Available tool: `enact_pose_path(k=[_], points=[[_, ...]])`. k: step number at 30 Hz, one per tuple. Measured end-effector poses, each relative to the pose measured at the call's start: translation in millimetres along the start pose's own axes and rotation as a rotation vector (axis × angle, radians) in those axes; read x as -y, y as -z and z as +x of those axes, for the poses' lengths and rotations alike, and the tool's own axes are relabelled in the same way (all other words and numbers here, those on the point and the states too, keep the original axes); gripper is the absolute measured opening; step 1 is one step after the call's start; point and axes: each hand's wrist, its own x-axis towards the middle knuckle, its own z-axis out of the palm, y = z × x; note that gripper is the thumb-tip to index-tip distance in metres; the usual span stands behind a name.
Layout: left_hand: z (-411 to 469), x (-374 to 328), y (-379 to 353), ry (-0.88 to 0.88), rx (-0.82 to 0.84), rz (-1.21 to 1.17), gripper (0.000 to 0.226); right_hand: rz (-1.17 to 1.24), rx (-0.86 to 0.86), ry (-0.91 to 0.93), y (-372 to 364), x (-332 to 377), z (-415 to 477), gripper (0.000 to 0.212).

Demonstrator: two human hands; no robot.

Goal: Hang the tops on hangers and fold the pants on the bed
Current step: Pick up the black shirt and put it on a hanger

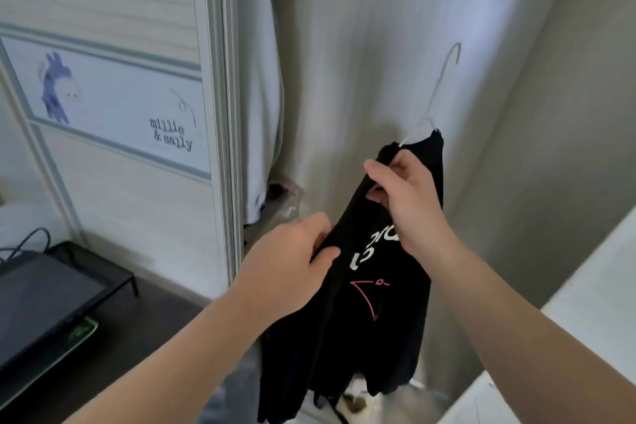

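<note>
Your left hand (292,251): bare
Your right hand (406,203): bare
Your forearms (192,337): uncovered down to the picture's lower edge

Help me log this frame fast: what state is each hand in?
Left hand: closed, pinching the top.
Right hand: closed, gripping the top near the hanger.

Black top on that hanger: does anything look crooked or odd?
Yes. The black top hangs bunched on the white hanger, which tilts steeply, its hook caught on nothing. The right hand grips near the neck; the left hand pinches the fabric's edge.
</note>
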Motion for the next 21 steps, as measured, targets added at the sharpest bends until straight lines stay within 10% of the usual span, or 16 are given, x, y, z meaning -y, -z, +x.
enact_pose_path(k=[21], points=[[305,-53,164,-0.331,-0.408,0.477,0.004,-0.185,0.048,0.521,-16,201,316,0.022]])
